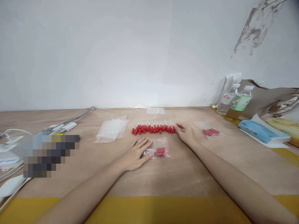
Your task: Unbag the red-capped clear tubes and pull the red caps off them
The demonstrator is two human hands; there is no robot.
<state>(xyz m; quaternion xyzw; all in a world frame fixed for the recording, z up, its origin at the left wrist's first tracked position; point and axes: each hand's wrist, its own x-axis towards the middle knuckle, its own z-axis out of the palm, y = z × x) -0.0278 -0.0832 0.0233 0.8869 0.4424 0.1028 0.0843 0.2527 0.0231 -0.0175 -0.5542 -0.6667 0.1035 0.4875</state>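
My left hand [136, 155] lies flat with its fingers spread, covering the left side of a clear zip bag [161, 142]. Inside that bag, two red-ended pieces [160, 151] with clear stems show; they look like droppers. Just beyond is a row of many similar red-ended droppers [153, 128], red ends toward me and pale stems toward the wall. At the row's right end is my right hand [185, 133], fingers loosely bent and apart, the fingertips by the last red ends. Whether they touch one is too small to tell.
Flat empty zip bags [111, 130] are stacked on the left, and another bag [155, 110] lies by the wall. On the right lies a filled bag [210, 130], then a blue tissue pack [263, 130] and bottles [241, 101]. Cables and a power strip [56, 128] occupy the left side.
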